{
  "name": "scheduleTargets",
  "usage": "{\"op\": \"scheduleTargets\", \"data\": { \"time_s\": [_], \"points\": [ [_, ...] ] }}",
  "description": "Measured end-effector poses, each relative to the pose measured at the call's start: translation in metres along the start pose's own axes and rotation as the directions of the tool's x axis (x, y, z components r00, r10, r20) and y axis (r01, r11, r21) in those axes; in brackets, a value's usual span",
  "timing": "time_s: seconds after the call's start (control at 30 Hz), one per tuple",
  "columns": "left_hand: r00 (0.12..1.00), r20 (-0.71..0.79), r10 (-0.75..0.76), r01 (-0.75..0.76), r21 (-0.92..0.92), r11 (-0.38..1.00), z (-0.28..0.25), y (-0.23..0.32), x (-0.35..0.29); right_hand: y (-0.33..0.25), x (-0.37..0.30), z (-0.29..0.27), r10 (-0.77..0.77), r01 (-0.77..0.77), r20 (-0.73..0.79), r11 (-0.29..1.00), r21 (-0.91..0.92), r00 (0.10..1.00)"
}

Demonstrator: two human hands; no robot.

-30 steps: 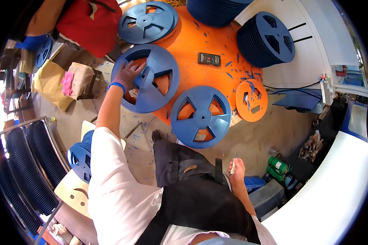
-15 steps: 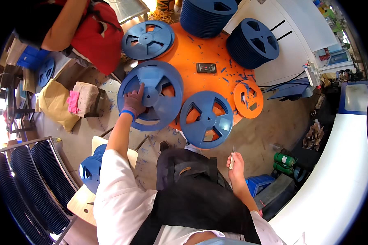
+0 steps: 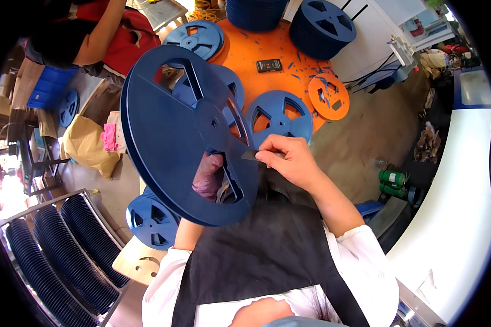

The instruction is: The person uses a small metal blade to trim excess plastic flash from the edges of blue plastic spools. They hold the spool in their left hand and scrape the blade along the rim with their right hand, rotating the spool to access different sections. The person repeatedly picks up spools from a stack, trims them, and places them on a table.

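Note:
A large dark blue plastic reel [image 3: 163, 136] is tilted up in front of me, off the table. My left hand [image 3: 208, 174], in a purplish glove, holds it from behind; part of the glove shows through one of the reel's cut-outs, and the rest is hidden. My right hand [image 3: 290, 159] is bare and closed in a pinch on a small knife. The knife's blade [image 3: 249, 155] points left at the reel's right side, near the edge of a cut-out; I cannot tell whether it touches.
Behind the reel is an orange table [image 3: 245, 54] littered with blue shavings. On it are a blue reel [image 3: 300, 127], an orange disc [image 3: 313, 98], a small black device [image 3: 269, 66] and a reel stack [image 3: 324, 46]. Another person [image 3: 101, 38] works at the far left. A rack [image 3: 87, 261] stands near left.
My left hand has lifted a blue reel off the table and tilted it close to me. My right hand has moved up and left, bringing the knife to the reel's side.

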State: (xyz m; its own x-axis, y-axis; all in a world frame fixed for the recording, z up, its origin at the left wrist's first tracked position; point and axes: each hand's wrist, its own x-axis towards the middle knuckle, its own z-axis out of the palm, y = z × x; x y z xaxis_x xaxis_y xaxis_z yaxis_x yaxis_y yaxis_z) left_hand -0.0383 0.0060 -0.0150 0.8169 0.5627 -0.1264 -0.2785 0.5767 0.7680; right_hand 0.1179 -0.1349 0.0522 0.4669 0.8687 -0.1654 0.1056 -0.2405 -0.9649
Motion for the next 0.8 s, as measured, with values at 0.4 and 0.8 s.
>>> {"op": "scheduleTargets", "data": {
  "time_s": [0.4,0.8],
  "points": [
    [0.997,-0.081,0.012,-0.005,0.09,0.996,-0.019,-0.018,-0.028,-0.018,-0.014,0.013,-0.543,0.426,0.022,0.631,-0.648,0.839],
    [0.992,-0.112,-0.049,0.062,0.114,0.992,-0.018,-0.007,-0.041,-0.032,-0.04,0.008,-0.224,0.222,0.057,0.835,-0.504,0.973]
  ]
}}
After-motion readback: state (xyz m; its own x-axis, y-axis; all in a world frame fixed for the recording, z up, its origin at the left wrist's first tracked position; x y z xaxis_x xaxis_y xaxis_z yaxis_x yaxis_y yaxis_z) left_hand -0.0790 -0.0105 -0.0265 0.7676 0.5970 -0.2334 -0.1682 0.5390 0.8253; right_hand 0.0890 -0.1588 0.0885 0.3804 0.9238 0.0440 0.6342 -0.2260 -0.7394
